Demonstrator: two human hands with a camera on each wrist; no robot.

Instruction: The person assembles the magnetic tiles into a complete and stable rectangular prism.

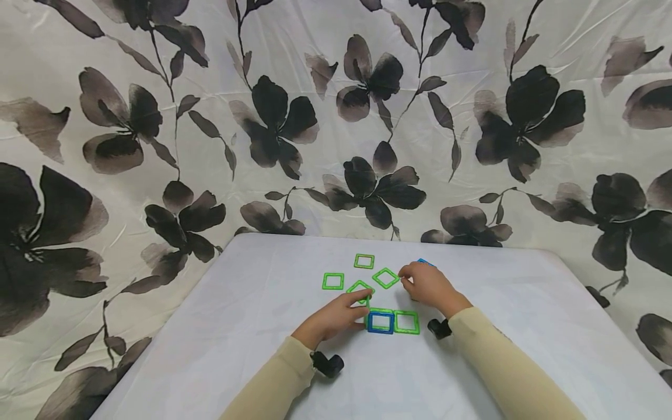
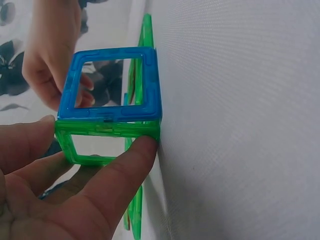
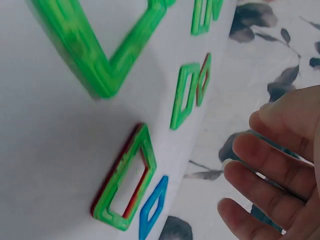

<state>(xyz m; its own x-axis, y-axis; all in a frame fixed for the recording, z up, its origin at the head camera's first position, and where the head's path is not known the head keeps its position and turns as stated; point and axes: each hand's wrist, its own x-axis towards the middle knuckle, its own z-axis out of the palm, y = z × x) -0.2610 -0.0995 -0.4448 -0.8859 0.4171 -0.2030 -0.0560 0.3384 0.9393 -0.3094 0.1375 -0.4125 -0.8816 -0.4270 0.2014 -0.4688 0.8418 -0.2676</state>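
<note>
My left hand [image 1: 336,315] pinches an upright green magnetic tile [image 2: 107,129] at its edges, thumb on one side and a finger on the other. Joined to that tile along an edge is a blue square magnetic tile [image 2: 109,114], part of a small boxy structure. Another green square tile [image 1: 406,332] adjoins the structure on the right. My right hand [image 1: 427,286] hovers beside a turned green tile [image 1: 380,283], its fingers loosely bent and holding nothing in the right wrist view. A blue tile [image 1: 426,262] lies partly hidden behind that hand.
Loose green square tiles lie on the white table [image 1: 236,326]: one at the back [image 1: 364,268], one at the left [image 1: 333,289], and another [image 1: 359,282] just beyond my left fingers. A flowered cloth [image 1: 325,134] hangs behind the table.
</note>
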